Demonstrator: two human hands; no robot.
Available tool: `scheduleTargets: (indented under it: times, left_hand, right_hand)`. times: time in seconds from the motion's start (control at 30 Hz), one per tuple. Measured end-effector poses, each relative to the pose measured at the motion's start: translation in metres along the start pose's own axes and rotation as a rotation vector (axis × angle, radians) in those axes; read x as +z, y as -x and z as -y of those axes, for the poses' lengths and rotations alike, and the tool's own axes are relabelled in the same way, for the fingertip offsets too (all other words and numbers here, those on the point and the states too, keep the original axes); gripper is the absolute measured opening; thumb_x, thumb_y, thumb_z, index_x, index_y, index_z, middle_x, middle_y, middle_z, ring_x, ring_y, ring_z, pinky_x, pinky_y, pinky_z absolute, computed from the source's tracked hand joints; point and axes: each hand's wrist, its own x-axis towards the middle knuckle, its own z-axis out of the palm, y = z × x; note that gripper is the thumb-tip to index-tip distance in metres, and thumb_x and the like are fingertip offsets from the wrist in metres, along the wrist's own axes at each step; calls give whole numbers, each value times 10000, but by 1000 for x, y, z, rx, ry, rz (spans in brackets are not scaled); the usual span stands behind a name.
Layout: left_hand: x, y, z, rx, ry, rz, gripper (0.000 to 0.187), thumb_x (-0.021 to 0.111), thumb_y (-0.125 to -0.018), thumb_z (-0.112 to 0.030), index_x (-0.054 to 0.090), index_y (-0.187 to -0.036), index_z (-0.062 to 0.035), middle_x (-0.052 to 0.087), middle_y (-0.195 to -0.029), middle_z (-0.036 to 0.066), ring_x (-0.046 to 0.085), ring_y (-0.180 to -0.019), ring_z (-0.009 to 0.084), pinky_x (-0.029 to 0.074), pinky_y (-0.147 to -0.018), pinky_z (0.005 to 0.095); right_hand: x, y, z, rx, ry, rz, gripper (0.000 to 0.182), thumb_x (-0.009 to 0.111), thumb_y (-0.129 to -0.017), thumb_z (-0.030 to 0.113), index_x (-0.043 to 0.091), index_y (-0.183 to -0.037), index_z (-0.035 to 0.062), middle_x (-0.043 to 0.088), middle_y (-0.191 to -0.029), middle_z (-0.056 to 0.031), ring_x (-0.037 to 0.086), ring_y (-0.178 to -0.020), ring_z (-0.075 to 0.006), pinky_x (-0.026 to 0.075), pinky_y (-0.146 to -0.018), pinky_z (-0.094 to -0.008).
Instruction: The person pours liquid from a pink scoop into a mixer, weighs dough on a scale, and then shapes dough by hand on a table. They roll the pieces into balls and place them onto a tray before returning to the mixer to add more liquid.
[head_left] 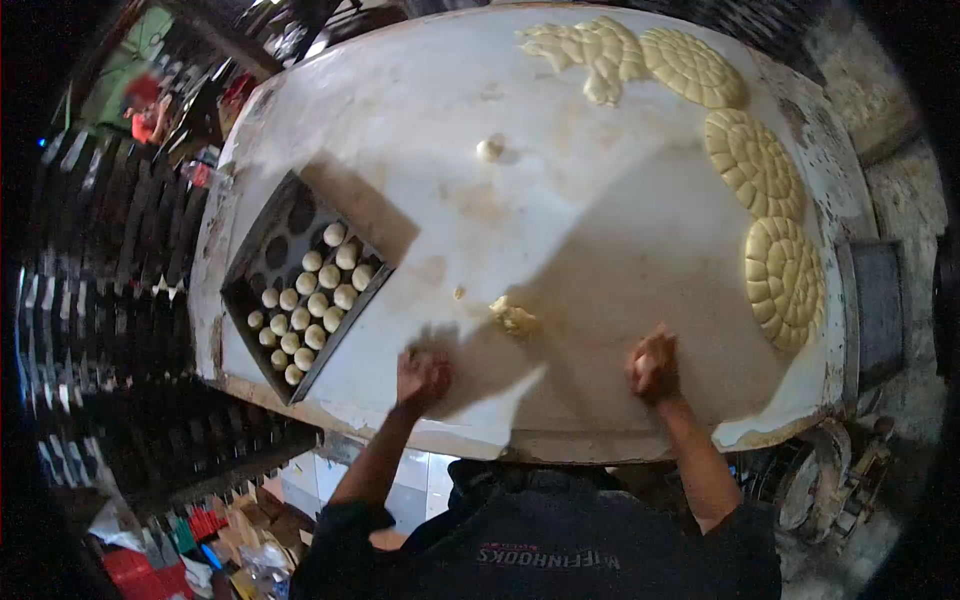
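Note:
Near the front edge of the pale worktable (600, 240), my left hand (425, 378) is low over the surface, its fingers smeared by motion. Farther right, my right hand (652, 367) is curled, with a bit of something pale among its fingers that I cannot make out. Between and slightly beyond the hands lies a ragged lump of dough (513, 316), with a small dough scrap (459, 293) to its left. One round dough ball (489, 150) sits alone farther back. Left of my left hand, a dark tray (345, 375) holds several dough balls in its nearer part.
Several flat rounds of dough divided into pieces (785, 284) line the table's right side, and a partly broken-up one (590, 50) lies at the back. A dark metal tray (879, 310) is beyond the right edge. Another person (148, 118) is at the far left.

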Motion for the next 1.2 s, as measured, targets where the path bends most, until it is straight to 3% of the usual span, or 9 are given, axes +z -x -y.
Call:
scheduleTargets:
  times: [0.13, 0.27, 0.33, 0.4, 0.57, 0.73, 0.8, 1.03, 1.2]
  left_hand:
    - [-23, -96, -15, -268, 580, -339, 97, 623, -781, -80, 586, -870, -73, 597, -913, 97, 561, -890, 320, 431, -835, 443]
    - [-111, -98, -45, -614, 1224, 436, 184, 584, -815, -55, 584, -999, -64, 573, -1030, 156, 556, -959, 352, 434, -886, 451]
    - [-49, -21, -48, 113, 801, 62, 195, 530, -856, -45, 571, -1046, -50, 575, -1039, 169, 550, -1004, 358, 436, -888, 476]
    - [-58, 9, -23, 133, 878, 123, 204, 518, -862, -44, 567, -1059, -49, 578, -1037, 172, 551, -1002, 367, 440, -878, 480]
    - [-83, -1, 49, -124, 1191, 424, 228, 511, -859, -65, 564, -1081, -45, 581, -1011, 188, 559, -965, 380, 447, -838, 482]
    - [-89, -12, 132, -241, 1201, 47, 198, 501, -847, -82, 563, -1022, -13, 588, -927, 193, 581, -805, 355, 457, -733, 441]
    - [-96, -10, 152, -321, 1180, -105, 196, 508, -848, -111, 559, -1005, -4, 589, -895, 171, 576, -775, 322, 460, -716, 398]
    - [-103, -34, 108, -392, 1379, -36, 220, 508, -920, -193, 556, -1037, -12, 567, -892, 100, 567, -798, 211, 463, -741, 329]
    - [-122, -99, 35, -164, 1320, 48, 257, 524, -940, -196, 521, -1135, -29, 603, -1003, 145, 625, -858, 266, 496, -740, 360]
  right_hand:
    - [33, -87, 42, 111, 172, -309, 162, 586, -830, 185, 507, -816, 45, 494, -826, -120, 464, -855, -322, 349, -854, -480]
    - [52, -85, 100, 234, 211, -388, 189, 599, -875, 224, 531, -820, 57, 529, -789, -94, 514, -788, -262, 414, -784, -436]
    - [37, -84, 130, 431, 6, -280, 188, 607, -881, 225, 538, -826, 59, 548, -758, -82, 531, -718, -221, 434, -700, -386]
    - [35, -101, 163, 481, -206, -353, 153, 606, -895, 197, 551, -853, 61, 586, -670, -67, 538, -532, -137, 402, -474, -261]
    - [94, -188, 263, 141, -306, -409, 130, 535, -854, 153, 540, -914, 37, 546, -840, -140, 551, -753, -258, 463, -673, -370]
    - [143, -175, 282, -134, 260, -314, 165, 507, -835, 100, 523, -987, 39, 561, -788, -102, 569, -703, -266, 470, -644, -345]
    - [132, -156, 280, 119, -199, 76, 171, 543, -795, 145, 537, -931, 41, 564, -727, -149, 589, -703, -329, 468, -619, -431]
    - [66, -85, 237, 530, -15, -368, 260, 687, -821, 268, 629, -942, 46, 650, -816, -158, 658, -722, -272, 517, -656, -396]
    - [56, -91, 227, 248, -200, -253, 141, 625, -807, 47, 620, -940, 0, 661, -870, -170, 649, -755, -336, 514, -660, -409]
